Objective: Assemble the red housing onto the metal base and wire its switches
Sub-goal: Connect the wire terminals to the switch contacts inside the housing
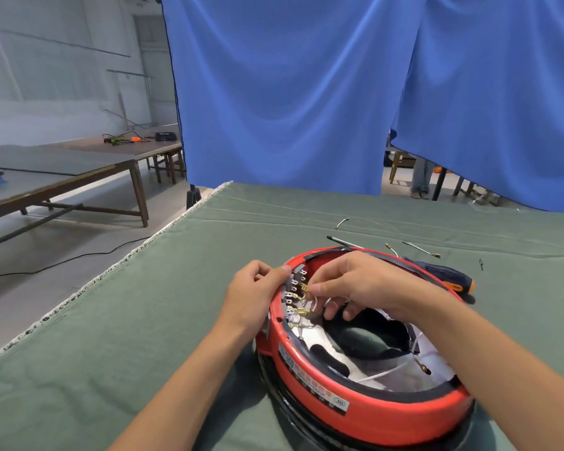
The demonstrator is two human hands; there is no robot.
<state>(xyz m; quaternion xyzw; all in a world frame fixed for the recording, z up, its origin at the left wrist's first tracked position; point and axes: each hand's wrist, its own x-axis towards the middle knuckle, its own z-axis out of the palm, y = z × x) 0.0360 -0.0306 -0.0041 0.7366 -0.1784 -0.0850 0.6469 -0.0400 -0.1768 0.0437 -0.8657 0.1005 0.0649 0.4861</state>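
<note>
Red housing: the red housing (pixel 349 406) is a big round ring. It sits on the metal base (pixel 306 421), near the front of the desk (pixel 111 336), which has a green cloth on it.
Switches: a row of little switch tabs (pixel 295 289) runs along the inside of the ring, at its left side.
Left hand: the left hand (pixel 256 294) holds the outer left edge of the ring. Its grip is curled, with the thumb on the rim by the tabs.
Right hand: the right hand (pixel 355 283) reaches inside the ring. Its grip is pinched tight on a small gold wire end (pixel 304 288), right beside the tabs.
Other things: a screwdriver (pixel 443 275) lies just behind the ring. A few loose wires (pixel 420 249) lie near it.
Behind: a blue curtain (pixel 290 92) hangs past the desk.
</note>
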